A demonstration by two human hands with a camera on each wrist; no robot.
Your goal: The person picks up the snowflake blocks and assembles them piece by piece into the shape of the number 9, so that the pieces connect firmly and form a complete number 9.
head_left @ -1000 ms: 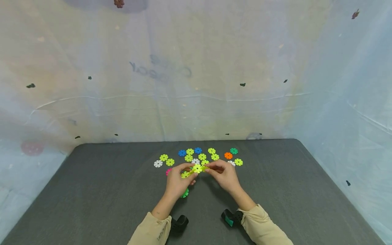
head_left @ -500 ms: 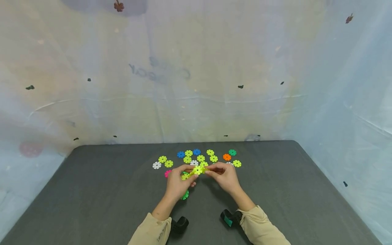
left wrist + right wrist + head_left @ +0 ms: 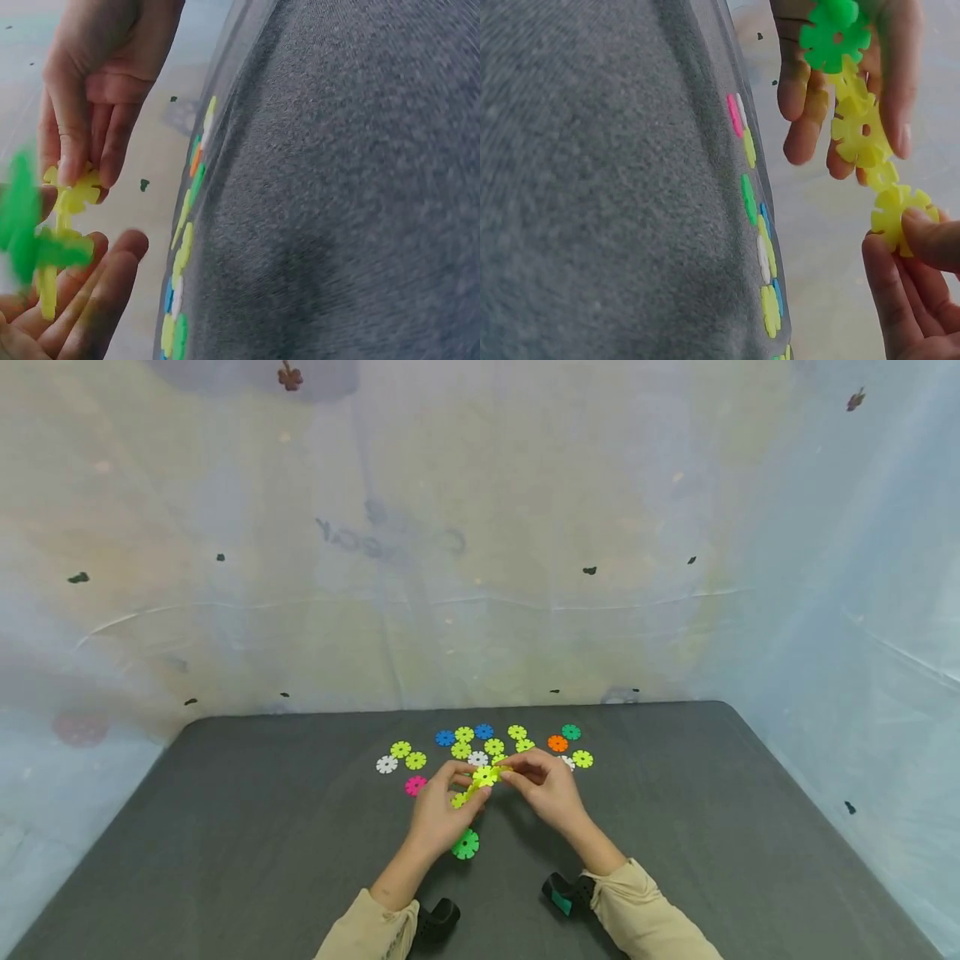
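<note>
Here, holds a chain of notched discs (image 3: 491,772) in mid-air above the dark grey table (image 3: 675,827). With the left hand (image 3: 437,814), grips farther along the chain between thumb and fingers, with little space between thumb and index finger and the lower fingers loosely bent. With the right hand (image 3: 551,789), pinches the yellow end disc (image 3: 889,214) between thumb and fingertips, with almost nothing between the tips but the disc. In the right wrist view, runs from that end disc through tilted yellow links (image 3: 847,124) to green links (image 3: 817,45) beside the left palm; blurs at the green in the left wrist view. In the head view, shows green just on the near side of the left hand. Past the hands, flat on the table, a loose scatter: to the left, a pink disc (image 3: 411,786) near the left hand, a white disc (image 3: 382,764) near two yellow discs (image 3: 396,749); in the middle, two blue discs (image 3: 440,738) among more yellow and another white; to the right, an orange disc (image 3: 552,743) just beside a dark green disc (image 3: 576,732). On both forearms, beige sleeves (image 3: 637,910); at the wrists, black cylindrical pieces (image 3: 442,918). Behind, a pale hanging sheet (image 3: 480,560).
</note>
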